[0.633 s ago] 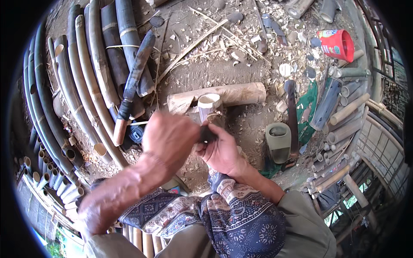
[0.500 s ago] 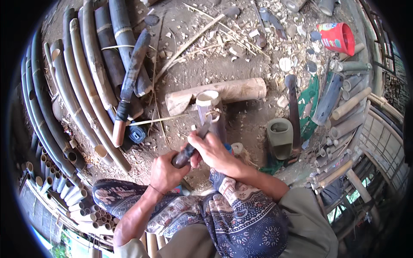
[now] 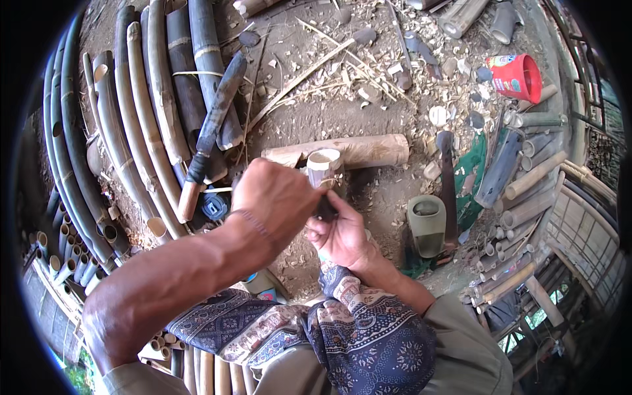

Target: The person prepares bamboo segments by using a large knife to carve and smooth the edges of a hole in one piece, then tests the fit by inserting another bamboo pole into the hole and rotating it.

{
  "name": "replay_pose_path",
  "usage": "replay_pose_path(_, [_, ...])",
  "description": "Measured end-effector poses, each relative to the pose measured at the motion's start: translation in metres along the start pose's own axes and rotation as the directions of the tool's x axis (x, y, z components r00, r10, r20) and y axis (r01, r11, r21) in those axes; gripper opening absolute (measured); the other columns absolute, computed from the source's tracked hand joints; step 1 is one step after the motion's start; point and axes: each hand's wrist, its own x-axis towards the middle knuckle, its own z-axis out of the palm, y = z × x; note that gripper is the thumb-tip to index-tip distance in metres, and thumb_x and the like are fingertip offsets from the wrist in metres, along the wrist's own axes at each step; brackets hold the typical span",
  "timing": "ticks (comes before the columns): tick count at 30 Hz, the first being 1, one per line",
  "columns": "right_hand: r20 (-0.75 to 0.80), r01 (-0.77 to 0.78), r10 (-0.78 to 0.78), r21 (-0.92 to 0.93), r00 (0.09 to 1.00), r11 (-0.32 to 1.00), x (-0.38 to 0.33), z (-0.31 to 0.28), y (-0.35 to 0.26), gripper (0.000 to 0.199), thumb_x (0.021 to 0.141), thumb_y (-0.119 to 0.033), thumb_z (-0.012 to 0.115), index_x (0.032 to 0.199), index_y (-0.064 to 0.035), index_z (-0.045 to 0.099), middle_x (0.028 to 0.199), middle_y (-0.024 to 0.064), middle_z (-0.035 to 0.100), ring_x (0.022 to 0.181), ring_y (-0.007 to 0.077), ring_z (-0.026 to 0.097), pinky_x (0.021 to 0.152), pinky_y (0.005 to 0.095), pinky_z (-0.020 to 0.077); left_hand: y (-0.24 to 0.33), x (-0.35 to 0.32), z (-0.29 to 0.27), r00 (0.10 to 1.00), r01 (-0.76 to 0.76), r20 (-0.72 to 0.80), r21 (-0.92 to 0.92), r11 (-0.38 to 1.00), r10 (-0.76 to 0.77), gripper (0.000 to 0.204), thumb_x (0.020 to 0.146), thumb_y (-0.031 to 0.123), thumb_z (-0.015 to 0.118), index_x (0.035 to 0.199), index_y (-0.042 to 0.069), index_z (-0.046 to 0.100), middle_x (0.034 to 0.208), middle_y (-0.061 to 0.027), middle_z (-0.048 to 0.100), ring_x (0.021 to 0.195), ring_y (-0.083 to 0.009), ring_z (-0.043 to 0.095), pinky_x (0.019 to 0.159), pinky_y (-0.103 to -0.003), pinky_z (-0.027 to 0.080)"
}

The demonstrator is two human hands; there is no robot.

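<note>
The short bamboo tube (image 3: 324,167) is pale tan with a cream rim, and the log (image 3: 359,150) behind it is light beige. The bamboo poles (image 3: 141,112) run from dark grey-brown to dull yellow. The cloth (image 3: 342,336) over the lap is navy with a white and brown floral print. The can (image 3: 520,77) is red, the cup (image 3: 425,225) olive green, perhaps greyish. The ground (image 3: 309,118) is brown, flecked with pale shavings.
</note>
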Motion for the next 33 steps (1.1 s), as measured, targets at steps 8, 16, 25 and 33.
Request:
replay_pose_path(8, [-0.356, -0.198, -0.002, -0.526, 0.935, 0.827, -0.015, -0.003, -0.002, 0.025, 0.098, -0.021, 0.052, 0.116, -0.0057, 0.06, 0.074, 0.0052, 0.063, 0.054, 0.0096, 0.055, 0.053, 0.0299, 0.0461, -0.008, -0.022, 0.118, 0.989, 0.01, -0.121, -0.517, 0.856, -0.084, 0.011, 0.07, 0.014, 0.066, 0.08, 0.012, 0.062, 0.072, -0.0059, 0.064, 0.06, -0.0249, 0.064, 0.057, -0.04, 0.053])
replay_pose_path(16, [-0.171, -0.236, -0.579, -0.971, 0.797, -0.038, -0.031, -0.019, -0.006, 0.031, 0.098, -0.025, 0.049, 0.093, 0.0005, 0.065, 0.074, 0.0078, 0.069, 0.065, 0.0161, 0.064, 0.061, 0.0301, 0.0503, 0.163, 0.007, 0.17, 0.882, 0.164, 0.075, -0.974, 0.154, -0.465, 0.042, 0.073, 0.024, 0.07, 0.107, 0.002, 0.056, 0.081, -0.0245, 0.068, 0.068, -0.0384, 0.067, 0.069, -0.049, 0.055])
replay_pose_path(25, [-0.101, -0.195, -0.343, -0.948, 0.934, -0.253, -0.004, -0.015, 0.013, 0.024, 0.098, -0.016, 0.046, 0.107, 0.0047, 0.055, 0.081, 0.0168, 0.068, 0.055, 0.0224, 0.063, 0.05, 0.0355, 0.0502, 0.111, -0.002, 0.211, 0.828, 0.089, 0.003, -0.988, 0.127, -0.56, 0.023, 0.076, 0.022, 0.074, 0.086, 0.004, 0.063, 0.073, -0.0134, 0.068, 0.059, -0.0209, 0.065, 0.059, -0.038, 0.056])
replay_pose_path(33, [-0.118, 0.136, -0.191, -0.365, 0.974, 0.921, 0.004, 0.018, 0.017, 0.017, 0.101, -0.017, 0.044, 0.109, -0.0055, 0.053, 0.108, 0.0162, 0.065, 0.09, 0.0234, 0.067, 0.079, 0.0361, 0.0597, -0.005, -0.014, 0.069, 0.981, 0.151, -0.065, -0.35, 0.924, -0.185, 0.01, 0.078, 0.01, 0.061, 0.086, 0.009, 0.067, 0.077, -0.0093, 0.069, 0.075, -0.0244, 0.07, 0.062, -0.037, 0.054])
